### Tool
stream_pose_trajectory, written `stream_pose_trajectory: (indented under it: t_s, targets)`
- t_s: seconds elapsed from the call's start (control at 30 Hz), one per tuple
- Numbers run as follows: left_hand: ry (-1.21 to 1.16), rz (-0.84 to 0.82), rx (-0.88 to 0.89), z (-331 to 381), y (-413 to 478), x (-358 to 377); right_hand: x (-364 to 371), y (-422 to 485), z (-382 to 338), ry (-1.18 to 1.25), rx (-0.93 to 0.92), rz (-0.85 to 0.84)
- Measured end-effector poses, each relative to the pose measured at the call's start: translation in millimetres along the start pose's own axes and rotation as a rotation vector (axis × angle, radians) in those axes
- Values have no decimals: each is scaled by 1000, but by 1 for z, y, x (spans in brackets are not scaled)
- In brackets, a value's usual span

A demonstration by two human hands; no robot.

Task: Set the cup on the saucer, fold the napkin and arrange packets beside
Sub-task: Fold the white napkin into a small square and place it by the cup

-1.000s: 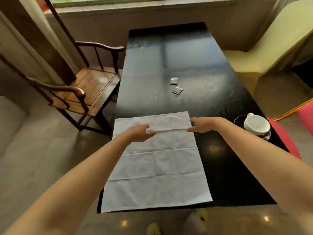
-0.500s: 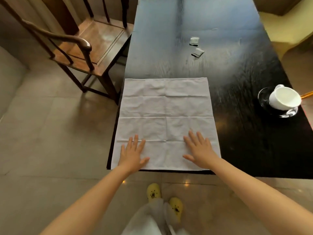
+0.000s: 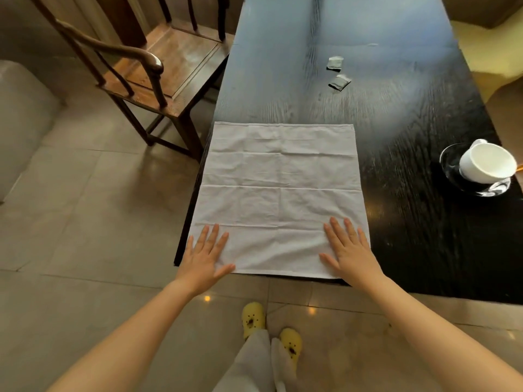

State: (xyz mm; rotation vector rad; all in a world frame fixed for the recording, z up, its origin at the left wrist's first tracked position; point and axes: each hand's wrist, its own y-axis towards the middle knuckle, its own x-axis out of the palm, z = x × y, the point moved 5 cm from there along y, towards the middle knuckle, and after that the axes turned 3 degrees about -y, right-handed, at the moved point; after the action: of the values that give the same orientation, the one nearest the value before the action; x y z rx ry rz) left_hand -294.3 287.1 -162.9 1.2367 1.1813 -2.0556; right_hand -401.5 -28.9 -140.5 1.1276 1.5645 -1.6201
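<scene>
Already your left hand [image 3: 204, 257] and right hand [image 3: 348, 249] lay flat and open, gripping nothing, on the lower corners of the napkin [image 3: 278, 193] at the frame's centre, where its near edge met the table [image 3: 410, 236] rim and could slide off.

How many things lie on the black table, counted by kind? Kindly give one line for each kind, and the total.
White cloth napkin, spread flat: 1
Small grey packets: 2
White ceramic cup, lying tilted on the saucer: 1
Clear glass saucer: 1
Total: 5
</scene>
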Motion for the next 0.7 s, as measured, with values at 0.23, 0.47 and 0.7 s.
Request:
stream_pose_trajectory:
  t_s: [0.23, 0.47, 0.7]
  targets:
    - [126, -10, 64, -6, -14, 7, 18, -23, -7, -161, -198, -41]
    - [121, -82, 32, 2, -15, -11, -2, -28, -9, -138, -249, -150]
    - [5, 116, 4, 10, -11, -47, -46, -24, 18, 101, -224, 129]
